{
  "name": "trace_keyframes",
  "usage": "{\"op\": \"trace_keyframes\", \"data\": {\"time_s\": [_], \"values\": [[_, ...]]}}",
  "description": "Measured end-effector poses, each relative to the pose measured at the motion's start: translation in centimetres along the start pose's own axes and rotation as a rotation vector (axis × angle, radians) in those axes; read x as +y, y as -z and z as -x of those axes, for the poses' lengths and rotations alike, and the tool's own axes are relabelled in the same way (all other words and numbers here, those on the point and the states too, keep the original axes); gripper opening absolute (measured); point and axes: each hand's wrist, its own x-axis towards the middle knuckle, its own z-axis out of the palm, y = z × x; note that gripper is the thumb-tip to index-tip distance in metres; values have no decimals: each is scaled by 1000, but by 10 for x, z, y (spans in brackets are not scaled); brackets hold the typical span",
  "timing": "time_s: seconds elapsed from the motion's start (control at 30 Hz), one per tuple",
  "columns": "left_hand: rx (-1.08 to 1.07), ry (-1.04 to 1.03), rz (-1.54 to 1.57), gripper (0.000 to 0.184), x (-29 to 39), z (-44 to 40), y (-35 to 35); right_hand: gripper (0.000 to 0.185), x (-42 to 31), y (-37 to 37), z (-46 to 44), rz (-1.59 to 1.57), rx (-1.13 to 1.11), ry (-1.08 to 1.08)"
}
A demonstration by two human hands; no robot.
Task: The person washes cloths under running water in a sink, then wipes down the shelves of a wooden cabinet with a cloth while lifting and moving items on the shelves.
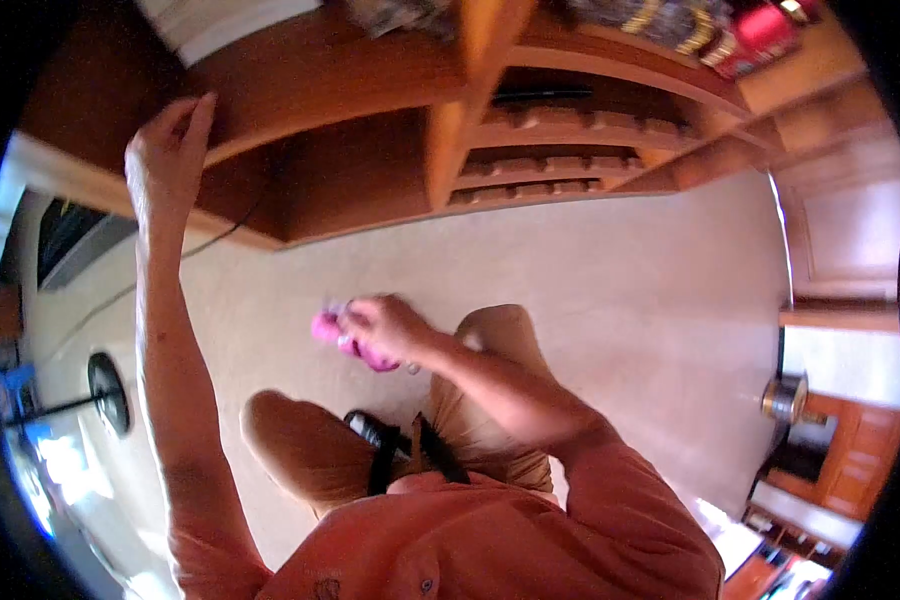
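Observation:
Up at the left, my left hand [170, 145] is raised against the wooden cabinet [340, 90], at the edge of a shelf. Its fingers are curled in, and anything within them is hidden. Low over the floor, in front of my knees, my right hand [395, 328] is closed on a bright pink item [375, 355]. The pink item is smeared by motion; it looks soft, with small shiny bits, and its kind cannot be made out.
Slotted wooden racks [560, 160] fill the cabinet's middle. Red and gold items [745, 45] stand on its upper right shelf. A dark cable [215, 240] runs across the floor [620, 300] at the left, near a barbell plate [108, 393]. A wooden door [850, 220] is at the right.

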Motion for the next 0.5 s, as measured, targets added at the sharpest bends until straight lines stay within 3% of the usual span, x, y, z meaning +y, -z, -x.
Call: {"op": "trace_keyframes", "data": {"time_s": [0.03, 0.07, 0.1, 0.17, 0.23, 0.3, 0.37, 0.5], "values": [[-26, 11, -66, 34, -5, -3, 4, 24, 25, 5, -6, -165, 113, 179], [-17, -36, -26, 35, -11, -4, 8, 27, 17, 25, -2, -440, -5, -38], [10, -80, -116, 36, -23, -7, 7, 30, 20, 40, 0, -647, -11, -83], [-106, -54, -147, 39, -33, -20, 13, 38, 8, 80, 6, -829, -35, -252], [-62, -106, -66, 31, -9, -25, 14, 36, 0, 104, 8, -921, 17, -406], [-44, -96, 84, 21, 21, -30, 8, 34, 44, 118, -16, -839, 25, -414], [44, -168, 185, 22, 4, -31, -8, 29, 67, 122, -38, -755, 42, -439], [20, -32, 257, 23, 4, -33, -2, 27, 78, 126, -106, -431, 262, -180]]}}
